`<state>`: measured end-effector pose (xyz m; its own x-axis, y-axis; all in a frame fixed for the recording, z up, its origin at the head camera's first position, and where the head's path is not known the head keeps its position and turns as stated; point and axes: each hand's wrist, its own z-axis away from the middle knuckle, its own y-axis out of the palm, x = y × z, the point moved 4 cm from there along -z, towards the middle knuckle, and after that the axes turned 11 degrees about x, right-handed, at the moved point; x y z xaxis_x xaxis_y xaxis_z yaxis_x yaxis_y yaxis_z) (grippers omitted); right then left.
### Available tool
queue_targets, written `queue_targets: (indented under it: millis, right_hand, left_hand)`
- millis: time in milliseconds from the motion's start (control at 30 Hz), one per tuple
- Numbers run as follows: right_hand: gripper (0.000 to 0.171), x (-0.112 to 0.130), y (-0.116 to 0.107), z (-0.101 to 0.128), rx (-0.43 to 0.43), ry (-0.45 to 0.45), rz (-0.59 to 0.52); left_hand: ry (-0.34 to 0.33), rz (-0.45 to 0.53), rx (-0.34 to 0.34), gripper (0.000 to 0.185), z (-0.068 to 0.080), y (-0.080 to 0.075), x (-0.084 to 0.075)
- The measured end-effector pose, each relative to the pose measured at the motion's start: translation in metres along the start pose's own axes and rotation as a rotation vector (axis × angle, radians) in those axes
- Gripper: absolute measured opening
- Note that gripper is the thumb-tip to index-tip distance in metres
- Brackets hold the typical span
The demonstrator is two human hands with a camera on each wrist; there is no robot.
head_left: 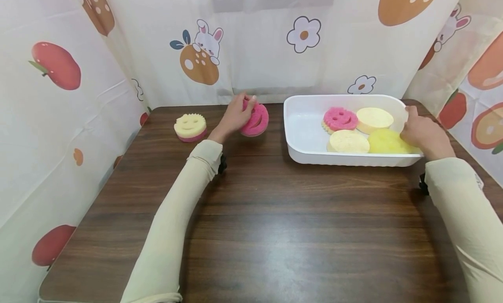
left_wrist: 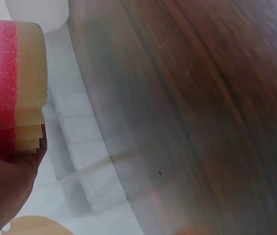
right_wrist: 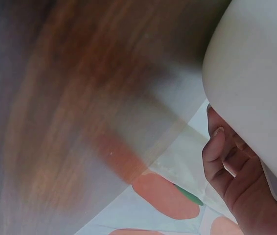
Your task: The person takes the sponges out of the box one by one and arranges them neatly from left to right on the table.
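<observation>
My left hand (head_left: 239,112) grips a round pink smiley sponge (head_left: 258,120), tilted on its edge at the back of the wooden table (head_left: 275,224). The left wrist view shows this sponge (left_wrist: 16,88) from the side, a pink layer on a cream one, held by my fingers (left_wrist: 6,181). My right hand (head_left: 417,125) holds the right rim of a white tray (head_left: 302,137). In the right wrist view its fingers (right_wrist: 226,166) curl against the tray's outer wall (right_wrist: 256,83). Several round sponges lie in the tray, among them a pink smiley (head_left: 340,118) and a yellow one (head_left: 387,141).
A yellow smiley sponge with a pink underside (head_left: 190,127) lies flat at the back left of the table. Printed curtains (head_left: 59,119) close in the left, back and right sides. The tabletop stretches bare toward me.
</observation>
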<state>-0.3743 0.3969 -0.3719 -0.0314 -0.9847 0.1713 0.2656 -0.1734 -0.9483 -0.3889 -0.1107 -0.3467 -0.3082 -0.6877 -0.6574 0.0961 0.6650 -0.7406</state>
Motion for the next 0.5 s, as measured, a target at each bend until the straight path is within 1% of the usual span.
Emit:
queue_targets:
  millis: [200, 500]
  right_hand:
    - [0.069, 0.0, 0.0, 0.0, 0.002, 0.003, 0.001]
    - [0.07, 0.001, -0.001, 0.002, 0.01, 0.002, -0.009]
  left_hand:
    - [-0.005, -0.007, -0.024, 0.044, 0.004, -0.004, 0.008]
    - [-0.057, -0.004, -0.019, 0.047, 0.009, -0.013, 0.019]
